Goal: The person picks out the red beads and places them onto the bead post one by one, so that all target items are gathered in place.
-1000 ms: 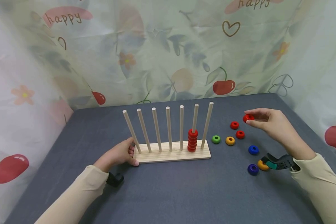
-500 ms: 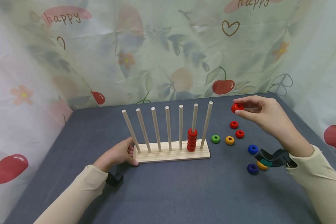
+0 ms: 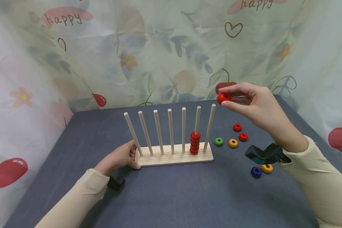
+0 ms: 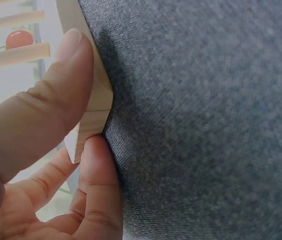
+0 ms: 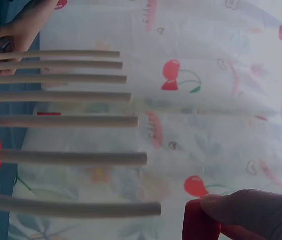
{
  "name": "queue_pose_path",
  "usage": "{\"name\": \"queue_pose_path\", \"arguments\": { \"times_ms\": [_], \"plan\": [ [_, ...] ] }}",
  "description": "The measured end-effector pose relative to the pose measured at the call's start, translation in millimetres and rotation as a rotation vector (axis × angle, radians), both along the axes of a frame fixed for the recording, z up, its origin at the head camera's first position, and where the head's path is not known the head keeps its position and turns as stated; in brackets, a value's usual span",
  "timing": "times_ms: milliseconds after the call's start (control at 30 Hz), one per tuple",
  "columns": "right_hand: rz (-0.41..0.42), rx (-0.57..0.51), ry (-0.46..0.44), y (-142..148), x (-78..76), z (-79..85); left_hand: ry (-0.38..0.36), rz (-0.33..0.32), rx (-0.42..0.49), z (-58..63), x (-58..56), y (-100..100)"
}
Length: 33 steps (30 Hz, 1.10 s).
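Observation:
A light wooden base carries a row of several upright pegs. Red rings are stacked on the second peg from the right; the others are bare. My left hand grips the base's left end, thumb on the near side and fingers round the end, as the left wrist view shows. Between thumb and fingertips, my right hand pinches a red ring in the air. In the head view that ring is just right of the rightmost peg's top; the right wrist view shows it beyond the peg's tip.
Loose rings lie right of the base: green, orange, two red, and nearer the front a dark blue beside another orange. A printed curtain hangs behind the dark cloth-covered table.
My right hand has carried the red ring up and left, from above the loose rings to near the rightmost peg's top. Its wrist now covers the lighter blue ring. My left hand has stayed put.

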State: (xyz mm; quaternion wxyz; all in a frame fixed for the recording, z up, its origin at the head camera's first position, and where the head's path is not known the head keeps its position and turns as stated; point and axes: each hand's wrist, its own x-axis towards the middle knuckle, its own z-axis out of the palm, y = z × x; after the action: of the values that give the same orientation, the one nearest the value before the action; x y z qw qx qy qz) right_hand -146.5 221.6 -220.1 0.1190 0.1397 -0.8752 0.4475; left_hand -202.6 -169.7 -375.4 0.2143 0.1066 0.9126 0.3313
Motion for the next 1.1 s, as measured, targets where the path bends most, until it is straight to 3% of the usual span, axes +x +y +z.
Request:
{"name": "queue_pose_path", "arguments": {
  "times_ms": [367, 700, 1100],
  "plan": [
    [0.150, 0.011, 0.124, -26, -9.5, 2.4, 0.004, 0.004, -0.002, -1.0, 0.2, 0],
    [0.162, 0.115, 0.076, -34, -17.8, 0.5, 0.000, -0.009, 0.015, 0.5, -0.1, 0],
    [0.216, 0.150, 0.073, -38, -23.2, -3.0, -0.003, 0.003, 0.002, -1.5, -1.1, 0]
  ]
}}
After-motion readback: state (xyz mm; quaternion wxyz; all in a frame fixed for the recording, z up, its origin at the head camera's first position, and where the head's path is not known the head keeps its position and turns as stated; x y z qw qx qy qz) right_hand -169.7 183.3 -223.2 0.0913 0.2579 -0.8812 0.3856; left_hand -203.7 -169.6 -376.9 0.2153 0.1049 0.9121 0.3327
